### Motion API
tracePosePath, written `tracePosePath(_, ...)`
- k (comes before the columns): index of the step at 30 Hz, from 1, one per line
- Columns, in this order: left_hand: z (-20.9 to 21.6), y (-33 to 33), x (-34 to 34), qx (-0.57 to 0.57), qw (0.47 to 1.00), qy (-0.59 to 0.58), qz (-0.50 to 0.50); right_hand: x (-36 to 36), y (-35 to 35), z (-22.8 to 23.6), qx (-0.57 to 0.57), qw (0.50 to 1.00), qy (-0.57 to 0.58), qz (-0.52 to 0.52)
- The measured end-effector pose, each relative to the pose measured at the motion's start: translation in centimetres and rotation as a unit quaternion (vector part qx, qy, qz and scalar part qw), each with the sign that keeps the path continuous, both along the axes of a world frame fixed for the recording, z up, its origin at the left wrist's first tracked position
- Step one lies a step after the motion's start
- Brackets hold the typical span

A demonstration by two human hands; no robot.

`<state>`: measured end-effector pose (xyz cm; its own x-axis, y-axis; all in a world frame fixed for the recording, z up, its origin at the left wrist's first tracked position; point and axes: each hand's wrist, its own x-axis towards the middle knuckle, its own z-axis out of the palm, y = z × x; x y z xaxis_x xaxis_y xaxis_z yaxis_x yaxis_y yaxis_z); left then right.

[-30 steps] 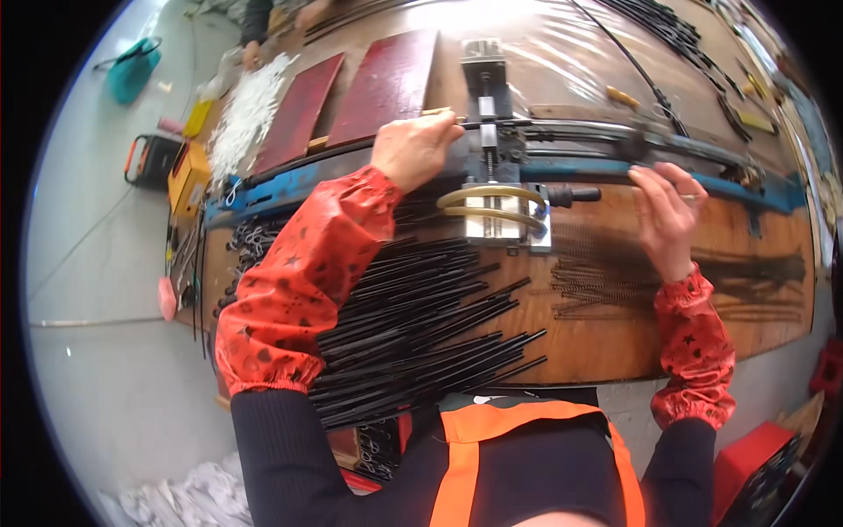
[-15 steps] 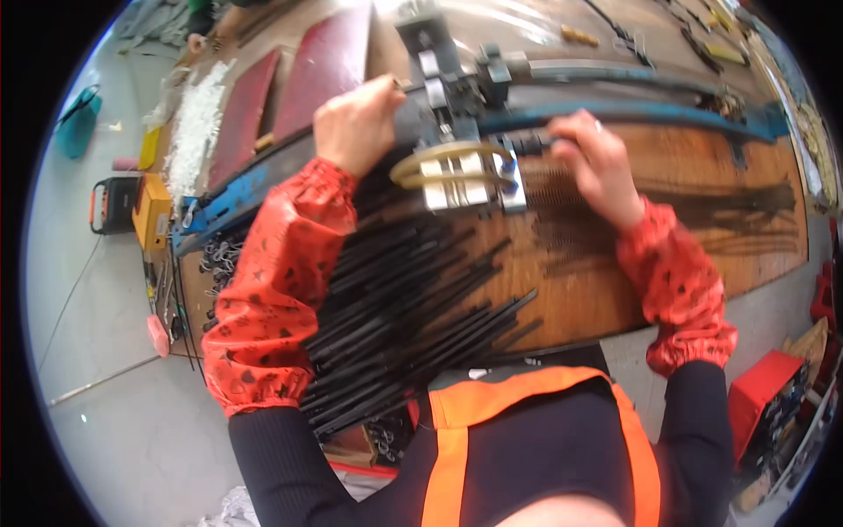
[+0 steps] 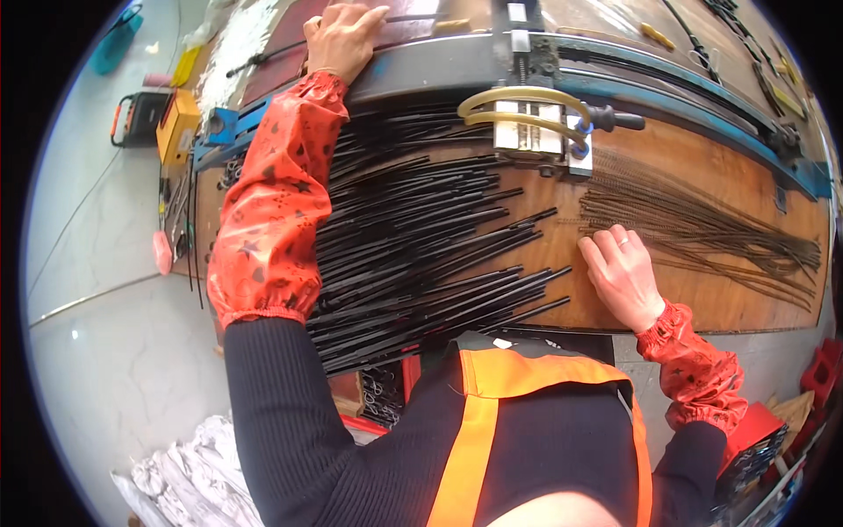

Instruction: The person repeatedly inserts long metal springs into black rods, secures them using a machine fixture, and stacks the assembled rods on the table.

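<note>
My left hand (image 3: 342, 35) rests at the far edge of the wooden bench (image 3: 702, 290), fingers curled over a thin black rod beside a grey metal rail (image 3: 439, 70). My right hand (image 3: 622, 272) lies palm down near the bench's front edge, fingertips touching the left ends of a fan of thin brown ridged rods (image 3: 702, 233). A large heap of black tubes (image 3: 421, 246) covers the bench between my arms. A small metal clamp machine (image 3: 536, 132) with looped yellowish hoses and a black handle stands beyond it.
Dark red panels (image 3: 290, 26) lie at the back left. A yellow box (image 3: 176, 127) and an orange-black power tool (image 3: 132, 119) sit on the grey floor to the left. Red crates (image 3: 746, 439) stand at the lower right. Hand tools lie along the bench's far right.
My right hand has come down from the machine's handle to the brown rods near the front edge. My left hand stayed on the far rail. The view has tilted downward.
</note>
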<state>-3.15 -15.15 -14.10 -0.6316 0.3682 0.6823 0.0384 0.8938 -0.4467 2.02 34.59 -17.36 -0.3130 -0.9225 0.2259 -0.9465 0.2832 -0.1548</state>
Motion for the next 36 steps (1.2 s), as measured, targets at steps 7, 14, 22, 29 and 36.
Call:
tracePosePath(7,-1.3,8.5,14.4,0.152,0.947,-0.276,0.060,-1.8,-1.3,1.6,-0.075,0.974,-0.201,-0.068)
tracePosePath(14,-4.5,8.4,17.9,0.224,0.907,-0.338,0.114,-2.0,-0.9,1.1,-0.065,0.959,-0.272,-0.047)
tracePosePath(22,-2.6,13.5,15.4,0.258,0.904,-0.341,-0.023,-3.7,-1.9,2.6,-0.064,0.941,-0.330,-0.046)
tracePosePath(29,2.9,21.6,11.8,0.281,0.859,-0.424,-0.059,-5.4,-2.6,3.7,-0.176,0.940,-0.285,-0.066)
tracePosePath(36,3.2,20.8,13.1,0.327,0.851,-0.405,-0.069,-3.2,-6.1,4.4,-0.200,0.933,-0.281,-0.099)
